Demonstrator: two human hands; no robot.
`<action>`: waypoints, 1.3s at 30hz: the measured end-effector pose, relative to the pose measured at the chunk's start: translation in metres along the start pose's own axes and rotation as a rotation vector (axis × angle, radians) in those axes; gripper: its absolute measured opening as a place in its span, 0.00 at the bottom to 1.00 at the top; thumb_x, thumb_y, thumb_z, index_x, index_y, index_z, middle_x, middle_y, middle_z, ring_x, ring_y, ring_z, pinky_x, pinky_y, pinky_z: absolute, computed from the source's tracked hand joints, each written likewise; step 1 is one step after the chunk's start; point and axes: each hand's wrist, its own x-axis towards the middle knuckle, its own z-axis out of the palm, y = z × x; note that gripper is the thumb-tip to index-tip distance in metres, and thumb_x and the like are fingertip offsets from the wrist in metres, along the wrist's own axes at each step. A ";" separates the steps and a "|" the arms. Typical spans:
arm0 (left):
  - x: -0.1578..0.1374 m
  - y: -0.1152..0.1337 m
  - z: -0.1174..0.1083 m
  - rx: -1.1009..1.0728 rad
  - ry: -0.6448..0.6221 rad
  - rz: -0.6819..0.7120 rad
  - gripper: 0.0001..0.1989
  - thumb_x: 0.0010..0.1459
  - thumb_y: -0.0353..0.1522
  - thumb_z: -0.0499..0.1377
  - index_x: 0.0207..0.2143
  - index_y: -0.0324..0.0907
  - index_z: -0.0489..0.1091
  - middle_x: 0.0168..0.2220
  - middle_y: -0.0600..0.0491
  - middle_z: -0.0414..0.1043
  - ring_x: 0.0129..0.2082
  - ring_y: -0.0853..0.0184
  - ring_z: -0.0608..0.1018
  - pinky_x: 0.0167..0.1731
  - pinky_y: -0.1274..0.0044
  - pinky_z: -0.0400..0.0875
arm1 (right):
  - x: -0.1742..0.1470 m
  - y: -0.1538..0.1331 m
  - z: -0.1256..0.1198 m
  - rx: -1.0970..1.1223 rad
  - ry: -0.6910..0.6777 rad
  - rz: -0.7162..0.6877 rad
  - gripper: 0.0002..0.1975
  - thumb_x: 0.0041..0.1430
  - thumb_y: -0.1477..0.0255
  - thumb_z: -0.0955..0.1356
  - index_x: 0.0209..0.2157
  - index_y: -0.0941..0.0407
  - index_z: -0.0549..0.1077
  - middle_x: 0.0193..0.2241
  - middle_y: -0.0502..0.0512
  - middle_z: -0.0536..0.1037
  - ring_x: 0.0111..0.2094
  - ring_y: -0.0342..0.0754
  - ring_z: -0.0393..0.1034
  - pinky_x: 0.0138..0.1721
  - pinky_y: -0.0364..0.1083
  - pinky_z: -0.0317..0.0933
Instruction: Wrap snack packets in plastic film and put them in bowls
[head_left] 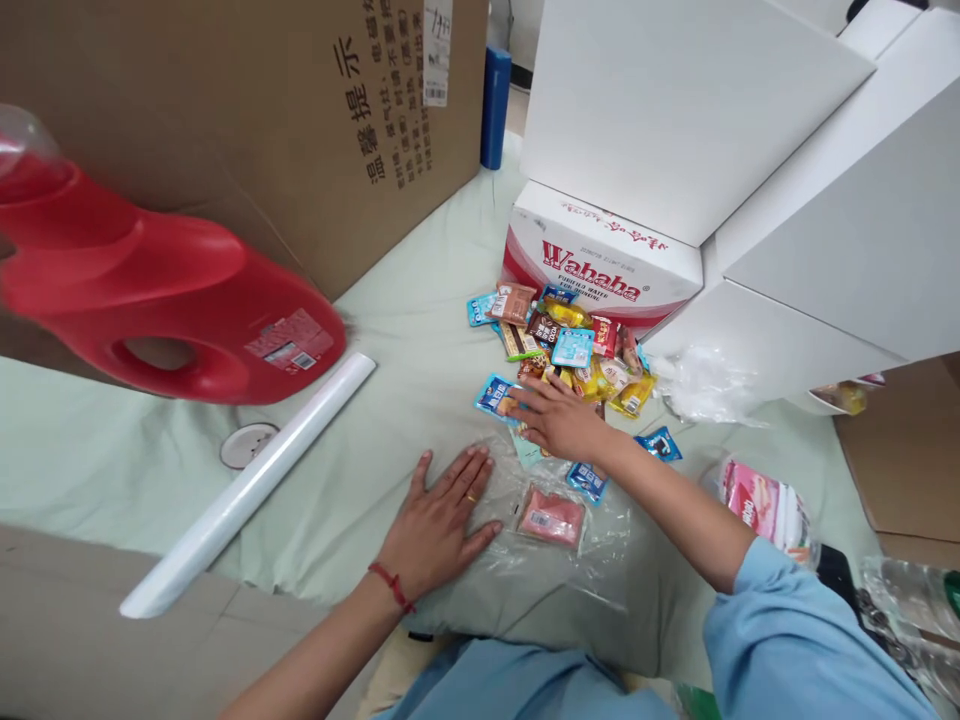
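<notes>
My left hand (442, 520), with a red cord bracelet and a ring, lies flat with its fingers spread on the light green cloth. Its fingertips touch the edge of a clear plastic bag (607, 560). A pink snack packet (551, 518) lies at the bag. My right hand (562, 420) reaches over the near side of a heap of small wrapped snacks (574, 347), fingers stretched out. Those fingertips rest at a blue snack packet (496, 398). Another blue packet (587, 481) lies below my right wrist, and a third blue packet (658, 443) is beside the forearm.
A red detergent bottle (187, 290) and a white roll (255, 485) lie at left, before a big brown carton (247, 110). Behind the snacks stands a Wahaha water box (600, 255) among white boxes (675, 110). Crumpled clear plastic (709, 385) and a pink-and-white package (765, 510) are at right.
</notes>
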 end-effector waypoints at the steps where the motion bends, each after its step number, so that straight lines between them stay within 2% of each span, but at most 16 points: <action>1: 0.000 0.000 0.000 0.003 0.003 0.008 0.38 0.69 0.51 0.49 0.74 0.44 0.48 0.71 0.42 0.56 0.70 0.50 0.63 0.71 0.49 0.32 | -0.002 0.001 0.005 -0.003 -0.012 0.011 0.22 0.71 0.66 0.65 0.64 0.48 0.70 0.66 0.56 0.69 0.71 0.57 0.52 0.71 0.65 0.43; 4: 0.000 -0.001 0.000 0.011 0.003 0.022 0.38 0.69 0.50 0.48 0.74 0.44 0.47 0.72 0.41 0.56 0.70 0.50 0.63 0.71 0.50 0.31 | -0.011 0.017 0.000 -0.023 0.084 0.119 0.20 0.72 0.67 0.62 0.61 0.55 0.73 0.65 0.61 0.70 0.68 0.57 0.56 0.68 0.61 0.51; 6: 0.000 -0.001 0.001 0.012 -0.001 0.016 0.38 0.69 0.51 0.48 0.74 0.44 0.47 0.72 0.41 0.55 0.70 0.51 0.63 0.71 0.50 0.29 | -0.019 0.033 -0.017 -0.038 0.237 0.217 0.20 0.73 0.65 0.61 0.58 0.56 0.75 0.64 0.62 0.70 0.66 0.56 0.59 0.67 0.58 0.54; 7: 0.000 -0.001 0.001 0.014 -0.003 0.015 0.38 0.69 0.51 0.48 0.74 0.44 0.47 0.72 0.41 0.55 0.70 0.51 0.63 0.71 0.50 0.28 | -0.024 0.042 -0.026 -0.057 0.331 0.304 0.21 0.73 0.64 0.60 0.58 0.56 0.74 0.64 0.63 0.70 0.65 0.57 0.60 0.67 0.58 0.54; 9: 0.000 -0.001 0.002 0.018 -0.003 0.018 0.38 0.69 0.50 0.49 0.74 0.44 0.47 0.72 0.41 0.54 0.70 0.51 0.63 0.71 0.50 0.28 | -0.035 0.060 -0.042 -0.113 0.475 0.563 0.24 0.71 0.61 0.62 0.61 0.58 0.70 0.64 0.67 0.68 0.64 0.60 0.60 0.65 0.59 0.55; 10: 0.000 -0.002 0.002 0.021 0.000 0.022 0.38 0.69 0.50 0.49 0.74 0.44 0.47 0.72 0.41 0.54 0.70 0.51 0.63 0.71 0.50 0.28 | -0.041 0.069 -0.046 -0.129 0.477 0.704 0.27 0.69 0.59 0.64 0.63 0.59 0.68 0.63 0.70 0.68 0.62 0.63 0.61 0.63 0.60 0.56; 12: 0.000 -0.002 0.003 0.028 0.000 0.023 0.38 0.69 0.50 0.49 0.74 0.44 0.48 0.72 0.41 0.55 0.70 0.51 0.64 0.71 0.50 0.30 | -0.052 0.083 -0.049 -0.107 0.322 0.907 0.31 0.66 0.59 0.67 0.64 0.60 0.66 0.59 0.72 0.72 0.57 0.65 0.66 0.57 0.59 0.62; 14: 0.000 -0.002 0.004 0.033 -0.004 0.022 0.38 0.69 0.51 0.49 0.74 0.44 0.47 0.72 0.41 0.55 0.69 0.50 0.64 0.71 0.49 0.32 | -0.060 0.089 -0.044 -0.062 0.168 0.985 0.25 0.68 0.63 0.64 0.62 0.59 0.69 0.52 0.70 0.77 0.51 0.63 0.71 0.52 0.57 0.65; 16: 0.000 -0.002 0.004 0.035 -0.007 0.023 0.38 0.69 0.51 0.49 0.74 0.44 0.46 0.72 0.41 0.55 0.69 0.50 0.64 0.70 0.49 0.32 | -0.063 0.084 -0.034 -0.062 0.209 0.955 0.22 0.72 0.69 0.58 0.61 0.58 0.71 0.51 0.67 0.78 0.50 0.60 0.72 0.52 0.56 0.65; 19: 0.000 -0.002 0.003 0.036 -0.006 0.027 0.38 0.69 0.50 0.49 0.75 0.44 0.45 0.71 0.41 0.56 0.69 0.50 0.65 0.70 0.49 0.32 | -0.059 0.064 -0.019 -0.098 0.373 0.747 0.25 0.70 0.74 0.58 0.65 0.56 0.68 0.61 0.65 0.72 0.58 0.60 0.66 0.59 0.59 0.61; 23: 0.001 -0.002 0.002 0.036 -0.002 0.013 0.38 0.68 0.51 0.49 0.74 0.46 0.46 0.71 0.41 0.57 0.69 0.49 0.65 0.70 0.49 0.37 | -0.049 0.041 -0.006 -0.089 0.314 0.460 0.29 0.65 0.77 0.64 0.67 0.57 0.66 0.66 0.67 0.66 0.65 0.62 0.58 0.64 0.63 0.57; 28: 0.001 -0.002 0.003 0.035 -0.014 0.015 0.39 0.69 0.51 0.49 0.75 0.46 0.45 0.71 0.42 0.56 0.69 0.50 0.65 0.70 0.49 0.35 | -0.054 0.034 -0.008 -0.067 0.228 0.303 0.26 0.67 0.77 0.62 0.66 0.58 0.67 0.65 0.66 0.67 0.64 0.60 0.59 0.65 0.60 0.58; 30: 0.000 -0.002 0.003 0.037 -0.008 0.019 0.39 0.69 0.50 0.49 0.75 0.45 0.44 0.72 0.41 0.55 0.69 0.51 0.65 0.70 0.50 0.32 | -0.060 0.036 -0.009 -0.052 0.215 0.299 0.25 0.70 0.74 0.60 0.66 0.57 0.66 0.65 0.64 0.68 0.64 0.59 0.61 0.65 0.60 0.58; 33: 0.000 -0.002 0.003 0.036 -0.003 0.019 0.39 0.69 0.50 0.49 0.75 0.44 0.44 0.72 0.41 0.55 0.69 0.51 0.64 0.71 0.50 0.30 | -0.072 0.045 -0.009 0.005 0.249 0.393 0.27 0.71 0.65 0.61 0.69 0.56 0.62 0.65 0.65 0.68 0.65 0.60 0.60 0.66 0.62 0.56; 37: -0.001 -0.003 0.002 0.025 -0.016 0.014 0.39 0.69 0.50 0.49 0.75 0.44 0.45 0.72 0.42 0.55 0.69 0.51 0.64 0.71 0.50 0.30 | -0.100 0.070 -0.002 0.101 0.306 0.520 0.39 0.68 0.52 0.63 0.73 0.56 0.52 0.71 0.69 0.57 0.71 0.62 0.52 0.67 0.65 0.53; 39: -0.001 -0.003 0.002 0.017 -0.018 0.015 0.38 0.69 0.50 0.49 0.75 0.44 0.45 0.72 0.42 0.55 0.69 0.51 0.65 0.71 0.50 0.30 | -0.114 0.083 -0.001 0.116 0.337 0.646 0.39 0.69 0.51 0.60 0.72 0.59 0.53 0.71 0.71 0.56 0.72 0.62 0.50 0.67 0.66 0.53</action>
